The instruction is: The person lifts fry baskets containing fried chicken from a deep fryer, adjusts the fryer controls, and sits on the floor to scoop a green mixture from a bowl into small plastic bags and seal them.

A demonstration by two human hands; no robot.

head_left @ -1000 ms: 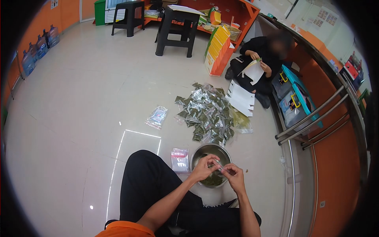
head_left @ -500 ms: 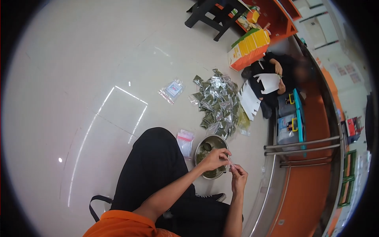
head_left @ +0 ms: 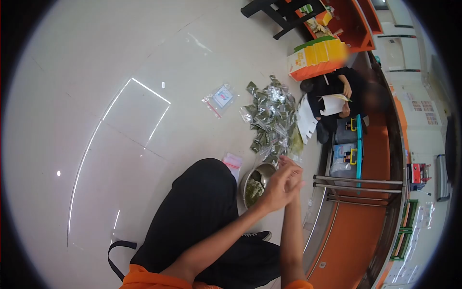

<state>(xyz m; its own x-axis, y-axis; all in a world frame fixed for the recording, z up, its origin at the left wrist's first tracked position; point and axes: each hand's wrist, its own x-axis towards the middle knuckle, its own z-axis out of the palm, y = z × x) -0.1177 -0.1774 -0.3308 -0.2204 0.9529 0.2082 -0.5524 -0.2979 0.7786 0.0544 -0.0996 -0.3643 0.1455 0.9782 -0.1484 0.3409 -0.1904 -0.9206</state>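
Observation:
My left hand [head_left: 278, 191] and my right hand [head_left: 289, 168] are together above the right side of a steel bowl [head_left: 244, 195]. The left hand overlaps the right, its fingers bent in against it. Both look closed, but whatever lies between the fingers is hidden. Inside the bowl sit a greenish crumbly substance [head_left: 253, 191] and a dark round thing. Just beyond my hands spreads a heap of small clear zip bags [head_left: 273, 113] filled with something dark green. A pack of flat clear bags with a pink strip [head_left: 233, 164] lies beside the bowl.
A labelled clear packet [head_left: 222, 97] lies on the floor left of the heap. Across from me a person in black [head_left: 353, 89] holds white sheets [head_left: 333, 104]. Around them are a yellow-orange carton [head_left: 317, 59], a black stool [head_left: 284, 14], lidded tubs [head_left: 344, 156] and metal rails [head_left: 358, 182].
My hands have risen from a fingertip pinch over the bowl to an overlapping hold nearer the heap. The view has shifted slightly. The other person's sheets have moved a little.

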